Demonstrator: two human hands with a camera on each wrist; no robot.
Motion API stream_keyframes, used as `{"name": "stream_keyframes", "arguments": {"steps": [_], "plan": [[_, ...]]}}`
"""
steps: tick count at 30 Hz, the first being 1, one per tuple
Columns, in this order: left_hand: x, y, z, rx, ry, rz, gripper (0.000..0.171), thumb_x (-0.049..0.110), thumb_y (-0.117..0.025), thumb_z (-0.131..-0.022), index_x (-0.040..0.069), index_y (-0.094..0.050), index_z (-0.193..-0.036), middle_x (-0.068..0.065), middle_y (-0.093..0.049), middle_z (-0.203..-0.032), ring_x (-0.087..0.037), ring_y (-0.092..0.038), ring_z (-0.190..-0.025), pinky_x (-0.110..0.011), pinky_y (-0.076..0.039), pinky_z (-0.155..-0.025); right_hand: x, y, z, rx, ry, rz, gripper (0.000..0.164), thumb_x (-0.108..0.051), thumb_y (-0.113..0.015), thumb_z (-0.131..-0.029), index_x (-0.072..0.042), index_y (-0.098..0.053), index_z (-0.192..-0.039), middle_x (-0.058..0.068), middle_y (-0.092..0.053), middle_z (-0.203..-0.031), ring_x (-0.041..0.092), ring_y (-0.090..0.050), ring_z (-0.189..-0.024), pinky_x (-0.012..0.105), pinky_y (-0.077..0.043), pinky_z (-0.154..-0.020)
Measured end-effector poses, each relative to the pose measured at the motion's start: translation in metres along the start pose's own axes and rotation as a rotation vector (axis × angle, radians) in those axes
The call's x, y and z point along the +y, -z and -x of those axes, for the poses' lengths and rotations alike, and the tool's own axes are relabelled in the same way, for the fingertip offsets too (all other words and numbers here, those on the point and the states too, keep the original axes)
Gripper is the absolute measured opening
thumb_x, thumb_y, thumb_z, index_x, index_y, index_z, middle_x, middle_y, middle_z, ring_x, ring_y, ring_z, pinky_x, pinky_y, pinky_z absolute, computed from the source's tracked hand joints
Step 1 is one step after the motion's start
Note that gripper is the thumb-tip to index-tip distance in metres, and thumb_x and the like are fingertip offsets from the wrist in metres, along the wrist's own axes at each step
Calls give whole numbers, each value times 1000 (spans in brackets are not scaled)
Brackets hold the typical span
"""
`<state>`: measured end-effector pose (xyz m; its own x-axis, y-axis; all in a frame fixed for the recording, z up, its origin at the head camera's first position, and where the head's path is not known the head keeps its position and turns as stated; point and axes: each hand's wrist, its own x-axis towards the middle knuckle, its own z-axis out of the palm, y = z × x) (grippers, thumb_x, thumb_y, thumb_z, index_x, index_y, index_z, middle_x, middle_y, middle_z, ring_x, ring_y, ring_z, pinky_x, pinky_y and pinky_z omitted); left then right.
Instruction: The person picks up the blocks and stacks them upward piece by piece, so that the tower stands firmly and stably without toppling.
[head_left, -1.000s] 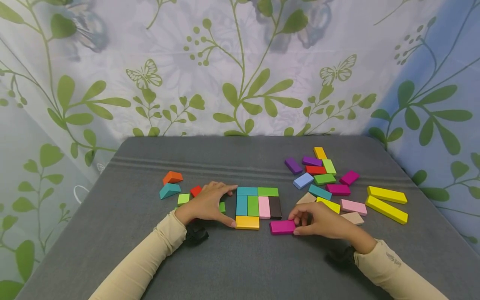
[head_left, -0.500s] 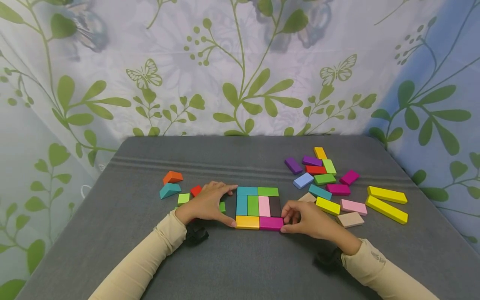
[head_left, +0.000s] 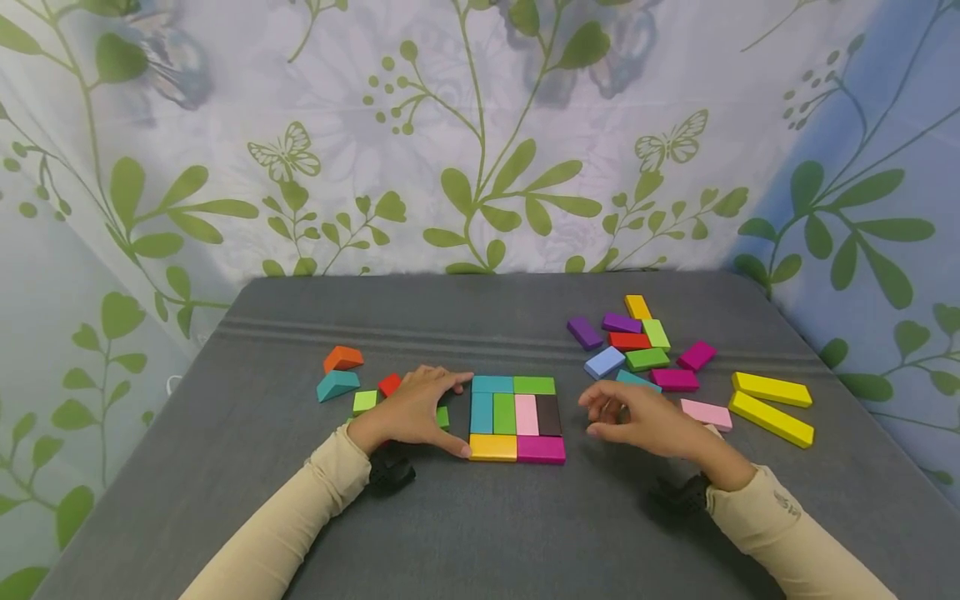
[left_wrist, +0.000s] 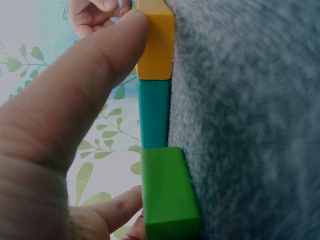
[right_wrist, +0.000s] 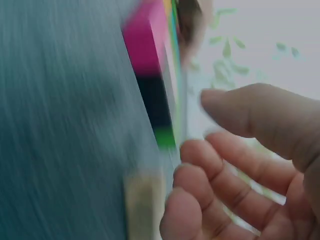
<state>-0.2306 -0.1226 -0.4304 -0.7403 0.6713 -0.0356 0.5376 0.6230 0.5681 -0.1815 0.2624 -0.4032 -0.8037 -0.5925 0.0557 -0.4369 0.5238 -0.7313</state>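
Small coloured wooden blocks lie flat, fitted into a rectangle on the table. Along its near edge are a yellow-orange block point(head_left: 492, 447) and a magenta block point(head_left: 541, 450). Behind them stand a teal block point(head_left: 482, 413), a green block point(head_left: 504, 413), a pink block point(head_left: 527, 414) and a dark brown block point(head_left: 548, 415). My left hand point(head_left: 412, 408) braces the rectangle's left side, fingers spread; in the left wrist view its thumb point(left_wrist: 110, 60) touches the yellow-orange block. My right hand point(head_left: 645, 417) hovers right of the rectangle, apart from the magenta block, fingers loosely bent around nothing.
Loose blocks lie to the right, among them two long yellow blocks point(head_left: 772, 419), a pink block point(head_left: 707, 414) and a light blue block point(head_left: 604, 362). At left are an orange block point(head_left: 343, 358) and a teal block point(head_left: 337, 385). A patterned curtain point(head_left: 420, 167) hangs behind the table.
The right hand slid the magenta block left against the yellow-orange one, then let go and moved away to the right. The left hand has stayed in place.
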Motion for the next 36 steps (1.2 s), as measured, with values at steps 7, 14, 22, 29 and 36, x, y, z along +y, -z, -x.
{"name": "stream_keyframes", "arguments": {"steps": [7, 14, 22, 29, 36], "plan": [[0, 0, 2, -3, 6, 7, 110, 53, -94, -75, 7, -48, -162, -8, -61, -132, -35, -45, -130, -57, -37, -109, 21, 24, 6, 104, 5, 230, 33, 11, -78, -89, -1, -75, -120, 16, -69, -118, 8, -51, -80, 27, -47, -64], [1, 1, 3, -2, -4, 7, 110, 53, -94, -75, 6, -47, -162, -9, -61, -132, -35, -46, -127, -58, -38, -107, 25, 19, 2, 66, -15, 268, 32, 3, -82, -91, -3, -77, -122, 10, -73, -115, 12, -53, -84, 28, -48, -69], [2, 1, 1, 1, -18, -6, 109, 52, -94, -75, 4, -47, -162, -9, -61, -131, -35, -47, -127, -57, -38, -106, 12, 12, -1, -38, -89, 284, 59, -30, -90, -90, -1, -67, -137, -11, -58, -85, 6, -51, -74, 26, -44, -64], [2, 2, 1, 3, -19, -13, 109, 53, -94, -75, 4, -48, -161, -8, -61, -129, -34, -47, -124, -55, -39, -104, 10, 17, 3, -131, -84, 170, 66, -16, -93, -86, 4, -62, -141, -8, -64, -96, 11, -51, -81, 27, -43, -66], [2, 0, 1, 3, -21, -14, 109, 52, -93, -76, 4, -47, -162, -9, -61, -130, -36, -47, -125, -57, -39, -105, 12, 13, 3, -51, -100, 256, 58, -26, -94, -83, -1, -68, -129, 5, -69, -115, 21, -61, -98, 38, -56, -82]]}}
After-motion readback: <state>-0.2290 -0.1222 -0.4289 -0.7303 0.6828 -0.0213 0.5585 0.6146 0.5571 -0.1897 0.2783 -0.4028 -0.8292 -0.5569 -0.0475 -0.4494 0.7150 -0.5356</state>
